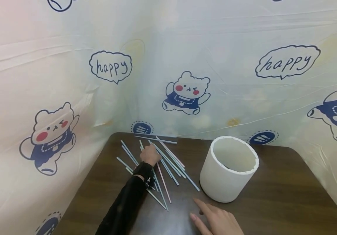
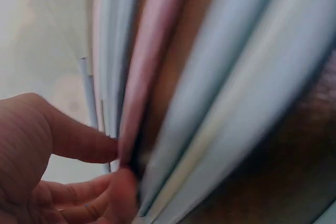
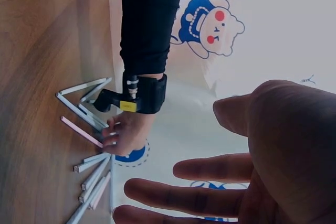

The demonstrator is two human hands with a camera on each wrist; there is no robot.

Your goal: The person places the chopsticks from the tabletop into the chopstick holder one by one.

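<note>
Thin pale-blue, whitish and pink straws [image 1: 173, 163] lie spread in a loose fan on the left half of the table. Over their far ends is my left hand [image 1: 150, 154], with a black strap on its wrist. In the left wrist view its thumb and index finger [image 2: 123, 192] pinch the end of a pink straw [image 2: 152, 51]. Other straws run close beside that one, blurred. My right hand [image 1: 218, 220] hovers near the front of the table, its fingers [image 3: 184, 195] spread and holding nothing. A white cylindrical container [image 1: 227, 182] stands upright beyond it.
The brown wooden table [image 1: 288, 195] carries the straws and the container. Two straws [image 1: 156, 139] lie crosswise along its back edge. A pale printed sheet [image 1: 230, 98] with bears and "happy" bubbles hangs behind and at both sides.
</note>
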